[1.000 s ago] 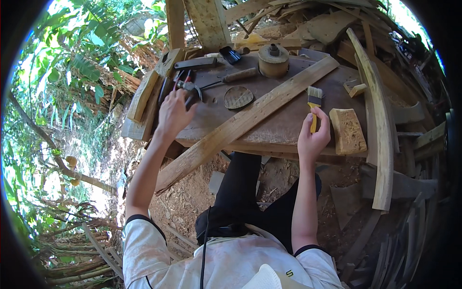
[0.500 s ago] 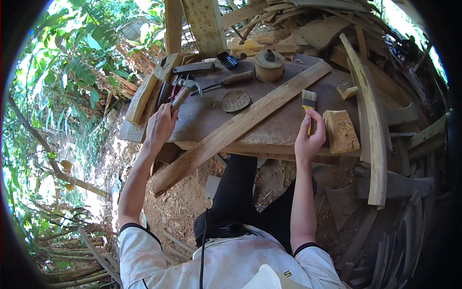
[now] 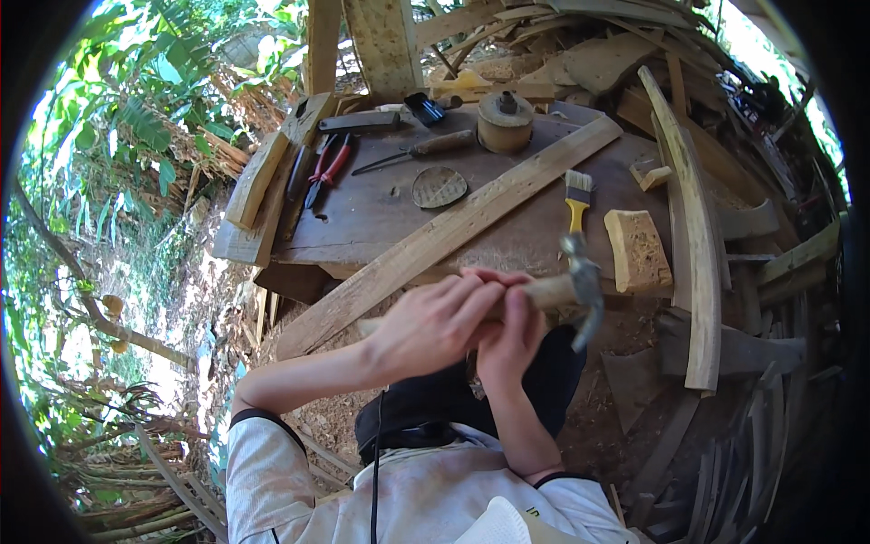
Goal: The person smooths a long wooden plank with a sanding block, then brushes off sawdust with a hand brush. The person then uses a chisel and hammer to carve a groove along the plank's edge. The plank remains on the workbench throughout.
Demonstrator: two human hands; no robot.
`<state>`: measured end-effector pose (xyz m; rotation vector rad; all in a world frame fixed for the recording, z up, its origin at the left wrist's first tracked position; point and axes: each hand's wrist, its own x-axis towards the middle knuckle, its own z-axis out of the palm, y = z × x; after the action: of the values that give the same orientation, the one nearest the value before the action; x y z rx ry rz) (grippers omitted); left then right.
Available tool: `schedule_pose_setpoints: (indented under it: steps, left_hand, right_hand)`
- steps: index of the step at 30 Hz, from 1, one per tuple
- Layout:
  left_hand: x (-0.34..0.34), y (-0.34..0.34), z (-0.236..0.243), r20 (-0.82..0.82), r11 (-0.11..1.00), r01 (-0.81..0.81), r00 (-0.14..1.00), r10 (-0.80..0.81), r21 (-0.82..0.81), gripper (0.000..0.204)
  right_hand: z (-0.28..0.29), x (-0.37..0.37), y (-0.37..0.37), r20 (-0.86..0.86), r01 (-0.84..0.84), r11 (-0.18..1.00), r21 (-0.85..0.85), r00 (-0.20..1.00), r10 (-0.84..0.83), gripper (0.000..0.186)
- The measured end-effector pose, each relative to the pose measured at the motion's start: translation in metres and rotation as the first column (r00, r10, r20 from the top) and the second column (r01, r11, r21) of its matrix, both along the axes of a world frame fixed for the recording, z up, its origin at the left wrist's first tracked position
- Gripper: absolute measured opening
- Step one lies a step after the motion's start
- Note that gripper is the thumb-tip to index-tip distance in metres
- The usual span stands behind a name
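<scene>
Our step looks like settling the grip on the hammer (image 3: pixel 587 285), held up by the near edge of the tabletop (image 3: pixel 385 227). Our left hand (image 3: pixel 426 325) and right hand (image 3: pixel 507 349) have fingers curled round its handle, though their overlap blurs details. Moving on calls for one firm hold.

Paintbrush (image 3: pixel 578 193), pliers (image 3: pixel 341 156) (red-handled) on bench (image 3: pixel 372 222)
</scene>
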<state>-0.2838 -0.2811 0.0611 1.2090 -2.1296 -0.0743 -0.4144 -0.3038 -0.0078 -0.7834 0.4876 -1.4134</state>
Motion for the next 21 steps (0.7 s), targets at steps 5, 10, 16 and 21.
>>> schedule_pose_setpoints:
  steps: [5,10,16,21]
  left_hand:
    - [0.022,-0.047,0.013,-0.066,0.998,-0.065,0.996,0.064,-0.005,0.033]
    - [0.089,-0.17,-0.012,0.206,0.888,-0.46,0.869,0.449,0.003,0.043]
    - [0.114,-0.244,-0.048,0.488,0.84,-0.538,0.716,0.499,-0.069,0.039]
    - [0.121,-0.26,-0.065,0.546,0.83,-0.558,0.688,0.478,-0.025,0.045]
  right_hand:
    - [0.009,-0.072,-0.017,-0.065,0.226,0.972,-0.063,0.971,-0.23,0.023]
    - [-0.003,-0.124,0.0,-0.088,0.228,0.973,0.029,0.97,-0.225,0.019]
    - [-0.047,-0.15,0.044,-0.123,0.146,0.954,0.263,0.986,-0.117,0.019]
    - [-0.06,-0.16,0.058,-0.193,0.167,0.945,0.28,0.974,-0.115,0.016]
